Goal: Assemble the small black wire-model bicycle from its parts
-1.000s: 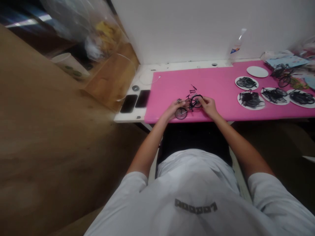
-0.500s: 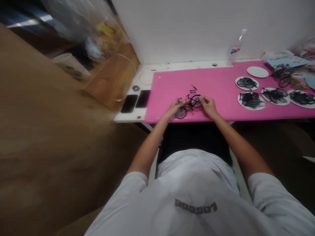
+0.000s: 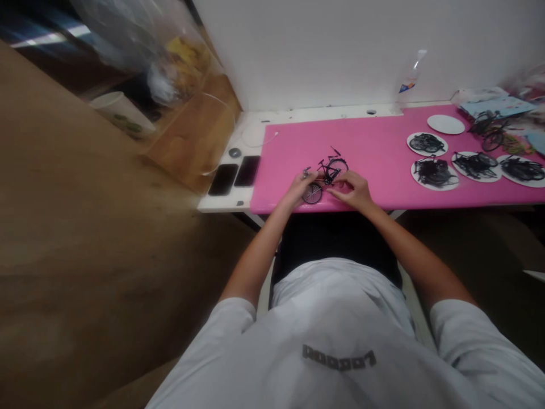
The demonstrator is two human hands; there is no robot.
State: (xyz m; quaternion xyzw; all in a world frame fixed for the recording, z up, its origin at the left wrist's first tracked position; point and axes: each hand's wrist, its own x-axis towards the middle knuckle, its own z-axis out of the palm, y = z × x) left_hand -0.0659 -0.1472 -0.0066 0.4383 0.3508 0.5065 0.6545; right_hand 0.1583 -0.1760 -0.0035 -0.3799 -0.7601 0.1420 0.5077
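Note:
A small black model bicycle [image 3: 328,170] is held low over the front part of the pink mat [image 3: 298,147]. My left hand [image 3: 299,188] is closed on its front end, near the handlebar and one wheel. My right hand [image 3: 352,189] is beside the lower frame and the other wheel, thumb and forefinger apart on the near side; whether its fingertips touch the bicycle is hard to tell. Just beyond the bicycle, a small dark part [image 3: 335,151] lies on the mat.
Several white plates of black bicycle parts stand at the right, beside a bare plate [image 3: 445,124] and a dark pile [image 3: 489,130]. Two phones [image 3: 223,179] lie at the left edge. A clear bottle [image 3: 411,82] stands by the wall.
My right hand has moved from the far wheel down and left toward the middle of the bicycle, its fingers now spread. The bicycle has tilted slightly; my left hand still holds it.

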